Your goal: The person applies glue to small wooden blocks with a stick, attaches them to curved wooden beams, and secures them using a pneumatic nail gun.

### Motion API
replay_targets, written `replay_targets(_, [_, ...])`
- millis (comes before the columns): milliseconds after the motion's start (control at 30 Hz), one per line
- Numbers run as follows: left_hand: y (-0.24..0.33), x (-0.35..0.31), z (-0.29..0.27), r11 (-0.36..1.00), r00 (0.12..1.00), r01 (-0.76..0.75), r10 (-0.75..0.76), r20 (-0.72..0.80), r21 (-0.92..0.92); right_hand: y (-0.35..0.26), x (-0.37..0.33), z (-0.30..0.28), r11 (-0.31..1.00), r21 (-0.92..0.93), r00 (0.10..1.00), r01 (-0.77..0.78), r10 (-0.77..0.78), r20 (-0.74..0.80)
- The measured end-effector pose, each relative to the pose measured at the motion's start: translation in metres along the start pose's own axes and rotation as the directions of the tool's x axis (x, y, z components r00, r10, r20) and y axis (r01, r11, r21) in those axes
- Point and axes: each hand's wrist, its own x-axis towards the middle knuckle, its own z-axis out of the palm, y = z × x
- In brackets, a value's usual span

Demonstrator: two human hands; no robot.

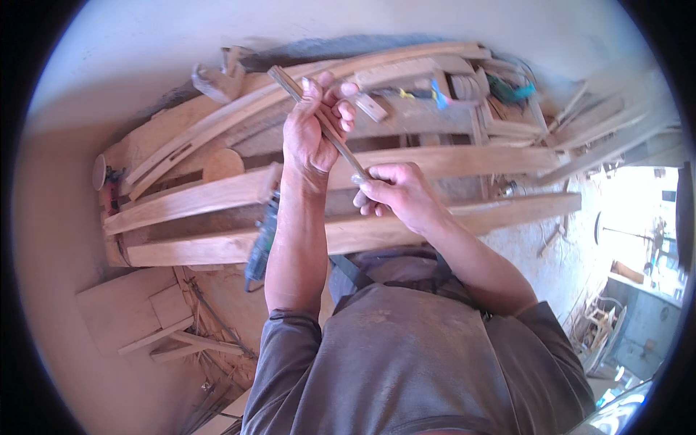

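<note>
In the head view, the left hand [313, 127] is closed around a thin, flat, brown wooden strip [319, 119], far up, and the right hand [395, 192] pinches its near end. Below lie long curved wooden planks [239, 192]. The strip looks plain; how far the work is, I cannot tell.

Plain cream plaster wall [145, 43] occupies the far and left areas. Long pale curved wooden planks [217, 196] are stacked against it. Dusty brown floor [522, 239] extends right toward a bright daylit doorway [638, 210].
</note>
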Motion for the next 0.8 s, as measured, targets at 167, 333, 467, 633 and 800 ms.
replay_targets(167, [-0.135,-0.045,0.049,0.913,0.966,-0.019,0.123,-0.229,0.407,0.054,-0.062,-0.057,0.943,0.331,0.985,-0.026,0.08,-0.15])
replay_targets(333, [-0.231,-0.113,0.024,0.761,0.866,0.099,0.252,-0.432,0.641,0.139,-0.118,-0.11,0.869,-0.461,0.936,0.181,-0.296,-0.191])
replay_targets(467, [-0.291,-0.161,0.019,0.193,0.858,0.497,0.033,-0.512,0.846,0.168,-0.18,-0.175,0.483,-0.766,0.614,0.425,-0.775,-0.148])
replay_targets(633, [-0.344,-0.153,0.037,-0.097,0.887,0.32,-0.318,-0.334,0.942,0.178,-0.206,-0.217,0.281,-0.879,0.747,0.385,-0.654,0.118])
replay_targets(800, [-0.364,-0.117,0.039,-0.087,0.881,0.335,-0.323,-0.345,0.938,0.204,-0.194,-0.255,0.263,-0.882,0.749,0.391,-0.647,0.139])
